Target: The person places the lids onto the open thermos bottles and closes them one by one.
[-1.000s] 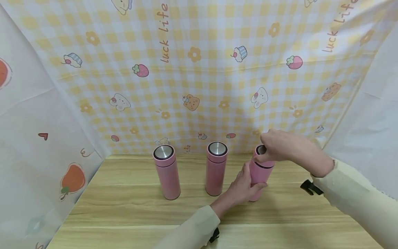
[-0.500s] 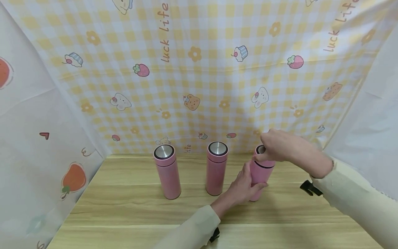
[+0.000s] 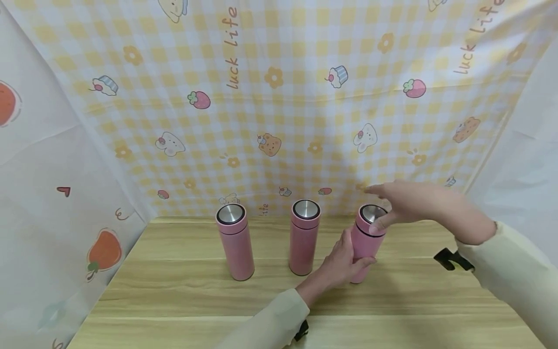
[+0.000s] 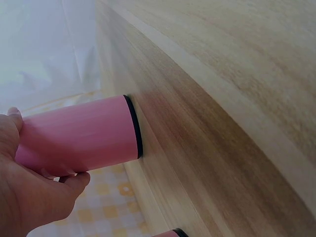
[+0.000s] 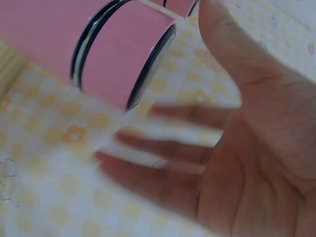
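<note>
My left hand (image 3: 342, 261) grips the body of the rightmost pink thermos (image 3: 365, 245), which stands on the wooden table with its silver-topped lid in place. In the left wrist view its black-ringed base (image 4: 134, 127) meets the tabletop, the left hand (image 4: 34, 192) wrapped round the upper part. My right hand (image 3: 405, 206) is spread beside and above the lid (image 3: 373, 213), thumb overlapping the lid's near side in the head view. From the right wrist, the hand (image 5: 237, 153) shows straight, blurred fingers apart from the lid (image 5: 128, 54); a dark-edged seam runs between lid and body.
Two more pink thermoses stand upright in the row, a middle thermos (image 3: 302, 247) and a left thermos (image 3: 237, 252). Behind them hangs a yellow checked curtain (image 3: 296, 116) along the back edge of the wooden table (image 3: 174, 291). White sheets (image 3: 39, 169) close off the sides.
The right hand has let go of the lid; its fingers have opened and it has drawn back slightly to the right. The left hand keeps its grip, and the thermoses stay where they were.
</note>
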`<state>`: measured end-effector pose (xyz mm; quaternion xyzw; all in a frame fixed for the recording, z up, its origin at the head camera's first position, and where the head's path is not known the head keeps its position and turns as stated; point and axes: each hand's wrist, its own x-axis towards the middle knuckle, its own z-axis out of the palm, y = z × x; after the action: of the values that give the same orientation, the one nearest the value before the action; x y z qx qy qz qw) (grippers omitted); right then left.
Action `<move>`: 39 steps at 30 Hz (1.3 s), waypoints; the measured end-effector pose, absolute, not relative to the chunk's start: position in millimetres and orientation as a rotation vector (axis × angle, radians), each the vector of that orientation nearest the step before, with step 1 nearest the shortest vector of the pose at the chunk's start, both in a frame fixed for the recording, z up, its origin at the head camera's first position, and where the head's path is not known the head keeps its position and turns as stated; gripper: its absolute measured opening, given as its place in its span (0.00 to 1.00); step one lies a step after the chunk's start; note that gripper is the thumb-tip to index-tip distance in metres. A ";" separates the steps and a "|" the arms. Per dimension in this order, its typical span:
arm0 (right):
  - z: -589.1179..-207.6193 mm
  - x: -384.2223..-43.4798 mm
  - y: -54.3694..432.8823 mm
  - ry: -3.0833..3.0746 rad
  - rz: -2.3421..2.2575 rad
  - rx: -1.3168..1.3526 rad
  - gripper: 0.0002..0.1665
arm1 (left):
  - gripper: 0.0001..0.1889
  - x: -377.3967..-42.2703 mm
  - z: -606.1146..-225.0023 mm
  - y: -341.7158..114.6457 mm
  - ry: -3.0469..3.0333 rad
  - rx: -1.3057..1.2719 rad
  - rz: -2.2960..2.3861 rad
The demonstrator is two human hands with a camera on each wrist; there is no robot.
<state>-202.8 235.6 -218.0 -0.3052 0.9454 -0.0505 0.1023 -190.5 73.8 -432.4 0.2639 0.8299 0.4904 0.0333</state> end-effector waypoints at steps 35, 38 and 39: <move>-233.8 -206.8 244.4 2.658 -0.341 -1.275 0.32 | 0.42 -189.7 -432.7 76.5 2.580 0.760 1.502; -233.8 -206.5 243.1 2.669 -0.335 -1.268 0.32 | 0.42 -189.5 -431.8 76.0 2.576 0.758 1.505; -233.7 -206.4 242.7 2.675 -0.332 -1.267 0.32 | 0.42 -189.5 -431.7 75.9 2.575 0.756 1.505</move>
<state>-206.4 242.7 -233.7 -0.4240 0.8951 -0.1112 0.0813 -189.5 75.9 -431.7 0.2457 0.8364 0.4889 0.0321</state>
